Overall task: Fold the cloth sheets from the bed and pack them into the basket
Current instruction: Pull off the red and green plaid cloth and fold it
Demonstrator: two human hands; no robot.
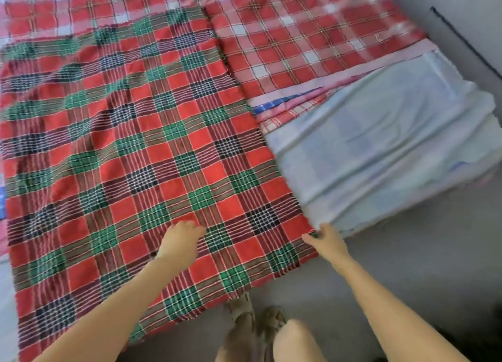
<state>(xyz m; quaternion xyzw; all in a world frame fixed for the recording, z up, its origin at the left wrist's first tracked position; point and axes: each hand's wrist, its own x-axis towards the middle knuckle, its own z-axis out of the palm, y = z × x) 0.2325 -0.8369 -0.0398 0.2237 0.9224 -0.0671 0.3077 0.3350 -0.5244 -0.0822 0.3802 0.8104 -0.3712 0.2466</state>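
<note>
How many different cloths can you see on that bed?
3 clearly: a red-and-green plaid cloth spread in front, a red-and-white checked cloth behind it, and a pale blue cloth on the right. Striped edges between them suggest more underneath.
</note>
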